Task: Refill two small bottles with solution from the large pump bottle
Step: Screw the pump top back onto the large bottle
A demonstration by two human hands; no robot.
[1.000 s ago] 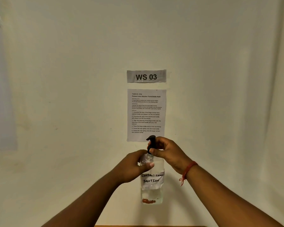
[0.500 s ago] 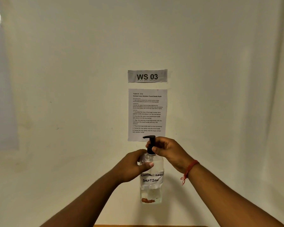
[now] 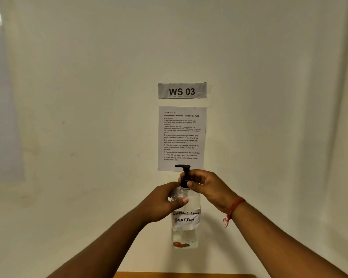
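Observation:
I hold the large clear pump bottle [image 3: 186,233] up in front of the wall, upright, with a paper label reading "Contact Lens Solution". My left hand [image 3: 163,203] grips its shoulder from the left. My right hand [image 3: 206,187] pinches the black pump collar [image 3: 184,181] at the neck; the pump spout points left. Clear liquid fills the bottle. The two small bottles are out of view.
A "WS 03" sign [image 3: 182,90] and a printed instruction sheet [image 3: 182,137] hang on the white wall behind the bottle. A strip of wooden table edge [image 3: 185,275] shows at the bottom. A red thread bracelet [image 3: 232,209] circles my right wrist.
The pump head has turned so that its spout points further left. My right fingers have shifted around the collar. The bottle stays at about the same height.

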